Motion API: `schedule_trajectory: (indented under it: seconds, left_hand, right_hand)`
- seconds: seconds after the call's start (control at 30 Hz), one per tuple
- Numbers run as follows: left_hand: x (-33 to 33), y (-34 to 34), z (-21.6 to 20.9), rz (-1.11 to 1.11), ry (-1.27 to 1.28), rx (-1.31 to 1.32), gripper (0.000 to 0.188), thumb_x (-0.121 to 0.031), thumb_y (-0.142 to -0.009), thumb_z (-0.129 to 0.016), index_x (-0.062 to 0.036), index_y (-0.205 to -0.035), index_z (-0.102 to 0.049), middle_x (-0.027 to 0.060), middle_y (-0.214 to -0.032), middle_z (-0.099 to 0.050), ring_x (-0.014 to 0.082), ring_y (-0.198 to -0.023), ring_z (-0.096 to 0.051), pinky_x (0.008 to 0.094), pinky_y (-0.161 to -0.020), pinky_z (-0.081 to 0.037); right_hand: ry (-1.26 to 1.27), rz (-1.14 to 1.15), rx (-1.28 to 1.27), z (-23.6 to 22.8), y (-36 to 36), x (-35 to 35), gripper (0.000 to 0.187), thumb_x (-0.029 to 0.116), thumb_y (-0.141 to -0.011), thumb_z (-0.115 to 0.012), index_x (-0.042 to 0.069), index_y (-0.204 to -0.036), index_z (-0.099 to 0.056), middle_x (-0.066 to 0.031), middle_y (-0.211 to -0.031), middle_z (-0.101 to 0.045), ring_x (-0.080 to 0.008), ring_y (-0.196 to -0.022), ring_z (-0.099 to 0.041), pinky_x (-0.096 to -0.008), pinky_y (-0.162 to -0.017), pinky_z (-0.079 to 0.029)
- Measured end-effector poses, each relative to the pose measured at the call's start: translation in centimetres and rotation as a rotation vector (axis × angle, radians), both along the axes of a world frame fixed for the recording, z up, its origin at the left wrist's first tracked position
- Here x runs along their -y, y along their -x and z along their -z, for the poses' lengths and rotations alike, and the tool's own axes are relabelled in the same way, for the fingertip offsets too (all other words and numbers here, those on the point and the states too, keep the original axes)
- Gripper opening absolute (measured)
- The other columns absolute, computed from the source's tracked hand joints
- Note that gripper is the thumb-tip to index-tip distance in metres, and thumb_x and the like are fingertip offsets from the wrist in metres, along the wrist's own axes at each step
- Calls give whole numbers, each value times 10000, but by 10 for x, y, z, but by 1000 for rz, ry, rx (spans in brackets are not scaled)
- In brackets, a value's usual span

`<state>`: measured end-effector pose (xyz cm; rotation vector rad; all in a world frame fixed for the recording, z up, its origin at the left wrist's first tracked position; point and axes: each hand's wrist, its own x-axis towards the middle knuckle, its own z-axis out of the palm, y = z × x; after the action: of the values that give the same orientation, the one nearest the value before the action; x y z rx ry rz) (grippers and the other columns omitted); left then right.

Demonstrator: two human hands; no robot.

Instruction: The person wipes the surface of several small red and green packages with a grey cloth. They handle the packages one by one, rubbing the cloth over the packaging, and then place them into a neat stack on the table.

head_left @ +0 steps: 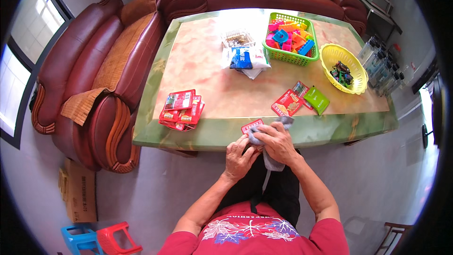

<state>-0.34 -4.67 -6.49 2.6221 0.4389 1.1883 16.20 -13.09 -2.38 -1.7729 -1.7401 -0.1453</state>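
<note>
Just over the table's near edge, my right hand is closed around a grey cloth, which hangs down between my hands and also sticks out above the knuckles. My left hand is beside it, fingers closed at the lower end of a small red packet. The cloth lies against that packet and covers part of it. Beyond my right hand are a red packet, a darker red one and a green packet. A pile of red packets lies to the left.
Farther back are a blue-and-white packet, a clear tray, a green basket of colourful plastic pieces and a yellow basket with small dark items. Clear bottles stand at right. Red-brown sofas border the table.
</note>
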Motion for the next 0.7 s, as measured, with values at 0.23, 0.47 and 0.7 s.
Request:
schedule_trajectory:
  seconds: [0.23, 0.47, 0.7]
  left_hand:
    - [-3, 4, 9, 34, -53, 42, 320, -130, -746, -779, -115, -1044, -664, 87, -1170, -624, 273, -1157, -586, 408, -919, -419]
    - [-2, 4, 4, 28, -34, 11, 239, -76, -710, -741, -69, -938, -669, 115, -1145, -629, 291, -1130, -588, 409, -917, -429]
    - [-16, -1, -24, 55, 105, 161, 49, -71, -909, -635, -30, -933, -622, 142, -1182, -628, 285, -1124, -601, 397, -916, -489]
  right_hand:
    - [67, 30, -33, -6, 6, 34, 381, 87, -714, -665, 212, -1075, -678, 16, -1183, -630, -283, -1030, -533, -421, -770, -500]
    - [148, 90, -14, -6, 15, -43, 356, 108, -747, -623, 216, -1081, -679, 1, -1172, -635, -291, -1069, -539, -445, -802, -494]
    - [-117, 56, -512, 15, -15, -63, 338, 37, -808, -588, 113, -1127, -666, -76, -1081, -672, -281, -941, -620, -367, -816, -514]
